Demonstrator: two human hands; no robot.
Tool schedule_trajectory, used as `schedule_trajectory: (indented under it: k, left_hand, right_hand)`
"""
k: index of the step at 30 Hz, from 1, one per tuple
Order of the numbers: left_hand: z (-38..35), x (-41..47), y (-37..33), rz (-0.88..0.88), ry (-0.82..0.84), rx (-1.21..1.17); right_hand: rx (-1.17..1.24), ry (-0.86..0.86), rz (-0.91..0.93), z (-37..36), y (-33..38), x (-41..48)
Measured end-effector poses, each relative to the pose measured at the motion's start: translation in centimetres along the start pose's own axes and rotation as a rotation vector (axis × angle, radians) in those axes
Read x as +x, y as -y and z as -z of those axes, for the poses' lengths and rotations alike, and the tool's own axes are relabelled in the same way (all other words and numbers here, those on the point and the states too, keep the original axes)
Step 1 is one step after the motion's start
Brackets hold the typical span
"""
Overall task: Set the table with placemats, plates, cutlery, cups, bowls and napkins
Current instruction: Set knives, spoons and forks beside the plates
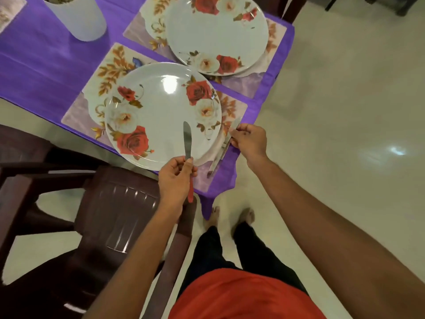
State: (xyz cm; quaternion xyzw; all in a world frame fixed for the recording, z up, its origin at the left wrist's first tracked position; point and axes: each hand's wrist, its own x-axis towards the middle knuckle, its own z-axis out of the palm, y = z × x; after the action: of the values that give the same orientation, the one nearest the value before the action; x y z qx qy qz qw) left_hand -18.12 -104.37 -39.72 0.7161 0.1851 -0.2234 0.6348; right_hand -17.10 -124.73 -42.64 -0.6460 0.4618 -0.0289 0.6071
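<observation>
Two white plates with red roses lie on floral placemats on the purple tablecloth: the near plate [161,116] on the near placemat [76,111], the far plate [216,31] on the far placemat [273,40]. My left hand [176,180] holds a red-handled knife [187,139] upright, its blade over the near plate's front rim. My right hand [249,139] pinches the top of a steel piece of cutlery [220,153] that lies on the placemat just right of the near plate; another steel piece lies beside it.
A white pot [78,17] stands on the purple tablecloth [46,65] at the back left. A dark brown plastic chair [103,215] sits at the table's near edge, left of my legs. Pale tiled floor [345,111] stretches to the right.
</observation>
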Motion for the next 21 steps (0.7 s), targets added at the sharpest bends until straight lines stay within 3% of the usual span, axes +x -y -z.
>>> schedule_trajectory:
  k: [8, 21]
  left_hand:
    - [-0.2, 0.5, -0.5, -0.014, -0.089, -0.021]
    - [1.4, -1.3, 0.7, -0.016, -0.160, -0.061]
  right_hand:
    - [-0.083, 0.062, 0.118, -1.1, -1.3, -1.6]
    - [-0.233, -0.099, 0.229, -2.1, -2.3, -2.1]
